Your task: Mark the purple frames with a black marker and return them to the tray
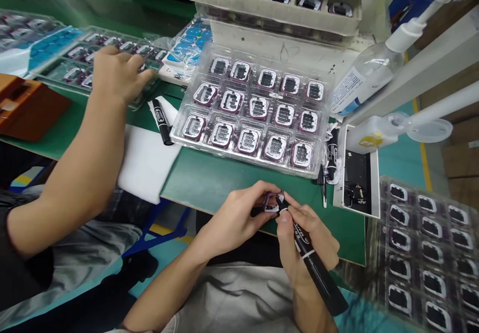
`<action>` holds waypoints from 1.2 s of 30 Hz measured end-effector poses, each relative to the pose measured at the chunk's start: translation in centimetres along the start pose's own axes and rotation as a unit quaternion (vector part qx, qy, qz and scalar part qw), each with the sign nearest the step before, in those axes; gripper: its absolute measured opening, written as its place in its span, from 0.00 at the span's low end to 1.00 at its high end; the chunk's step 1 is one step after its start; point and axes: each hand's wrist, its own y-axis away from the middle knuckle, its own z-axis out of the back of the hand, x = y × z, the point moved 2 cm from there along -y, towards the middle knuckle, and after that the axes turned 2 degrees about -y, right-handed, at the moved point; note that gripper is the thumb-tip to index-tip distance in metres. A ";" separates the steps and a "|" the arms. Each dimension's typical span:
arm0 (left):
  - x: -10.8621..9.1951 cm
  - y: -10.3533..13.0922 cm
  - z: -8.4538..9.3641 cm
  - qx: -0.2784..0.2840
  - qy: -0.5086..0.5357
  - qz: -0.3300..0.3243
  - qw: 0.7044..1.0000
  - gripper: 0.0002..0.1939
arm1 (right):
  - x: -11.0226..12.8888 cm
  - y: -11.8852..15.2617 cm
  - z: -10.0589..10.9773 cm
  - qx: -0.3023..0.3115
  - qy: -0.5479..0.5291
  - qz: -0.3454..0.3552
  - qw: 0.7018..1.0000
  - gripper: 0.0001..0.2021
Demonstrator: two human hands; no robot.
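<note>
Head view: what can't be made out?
All in the head view:
Held part: partly covered by left hand and marker.
Marker tip: contact too small to tell.
Bottle label: print too small.
Lower-right tray: cut off by right and bottom edges.
White box: dark contents too small to identify.

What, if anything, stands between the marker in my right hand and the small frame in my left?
Nothing visible. The black marker in your right hand has its tip at the maroon-and-white frame in your left hand; I can't confirm contact.
</note>
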 end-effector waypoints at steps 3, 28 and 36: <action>0.0 -0.1 0.0 -0.003 0.007 0.000 1.000 0.17 | 0.0 0.2 0.1 0.009 0.007 0.005 1.000 0.15; 0.1 0.0 0.0 0.003 0.000 -0.004 1.000 0.17 | -0.2 0.4 0.2 0.002 0.029 -0.003 1.000 0.15; -0.1 -0.1 0.0 -0.004 0.028 -0.006 1.000 0.18 | -0.1 0.4 0.2 -0.006 0.012 -0.001 1.000 0.14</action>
